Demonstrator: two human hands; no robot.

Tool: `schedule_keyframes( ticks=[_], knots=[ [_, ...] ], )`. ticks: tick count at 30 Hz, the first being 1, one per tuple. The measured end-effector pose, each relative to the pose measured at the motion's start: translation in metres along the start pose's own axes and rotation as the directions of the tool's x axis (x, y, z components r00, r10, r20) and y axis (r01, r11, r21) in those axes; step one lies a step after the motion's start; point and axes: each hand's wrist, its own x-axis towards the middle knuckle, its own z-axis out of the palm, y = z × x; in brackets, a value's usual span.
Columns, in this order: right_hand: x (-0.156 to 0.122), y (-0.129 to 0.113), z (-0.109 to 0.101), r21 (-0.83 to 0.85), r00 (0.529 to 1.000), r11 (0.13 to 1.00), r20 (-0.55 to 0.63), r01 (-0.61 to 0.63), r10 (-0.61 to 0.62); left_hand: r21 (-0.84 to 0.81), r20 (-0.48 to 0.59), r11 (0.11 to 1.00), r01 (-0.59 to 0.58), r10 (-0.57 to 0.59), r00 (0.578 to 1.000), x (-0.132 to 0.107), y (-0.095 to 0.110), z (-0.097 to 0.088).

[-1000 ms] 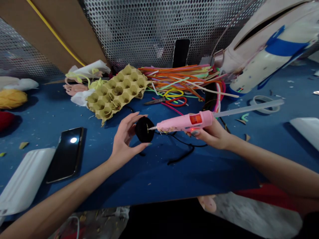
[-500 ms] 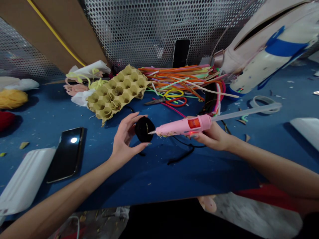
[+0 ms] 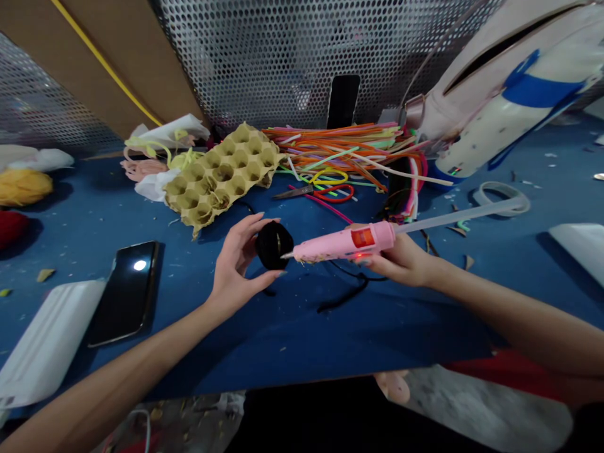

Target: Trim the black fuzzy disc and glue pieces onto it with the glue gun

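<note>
Now — L hand (image 3: 231, 267): black ball (image 3: 274, 245) — R hand (image 3: 401, 263): glue gun (image 3: 342, 245) | egg tray (image 3: 221, 173) beyond

Room to pass lies over the blue desk (image 3: 330, 340) along the lower middle of the frame. Higher up, the pink glue gun (image 3: 344, 244) and black ball (image 3: 274, 245) cross the middle, with the egg carton (image 3: 221, 176) and pipe cleaners (image 3: 340, 148) behind. The phone (image 3: 125, 292) and white plastic piece (image 3: 47, 340) block the lower left.

Bg: perforated metal panel (image 3: 283, 56) behind, brown cardboard sheet (image 3: 56, 44) at top left w/ yellow strip (image 3: 106, 65) along it. Blue worktable (image 3: 302, 340) spans the view, dark gap below its edge, grey floor (image 3: 472, 402) under, light fairly dim.
</note>
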Motion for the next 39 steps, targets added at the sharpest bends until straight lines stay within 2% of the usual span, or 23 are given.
schedule_keyframes(
  ticks=[14,19,26,39],
  knots=[
    [0.009,-0.005,0.000,-0.107,0.998,0.994,-0.052,0.019,-0.024,-0.012,0.005,1.000,-0.015,0.015,1.000,0.000,-0.001,0.000],
    [0.011,-0.007,-0.001,-0.112,0.999,0.994,-0.046,-0.012,0.007,-0.007,0.016,1.000,-0.011,0.011,1.000,0.000,-0.001,-0.001],
    [0.010,-0.005,0.000,-0.098,0.997,0.995,-0.083,-0.015,0.007,-0.016,0.017,1.000,-0.007,0.007,1.000,0.000,-0.001,-0.001],
    [0.003,-0.002,0.002,-0.006,0.990,0.997,-0.114,-0.080,0.079,0.005,0.013,1.000,-0.024,0.024,1.000,0.000,-0.001,0.000]
  ],
)
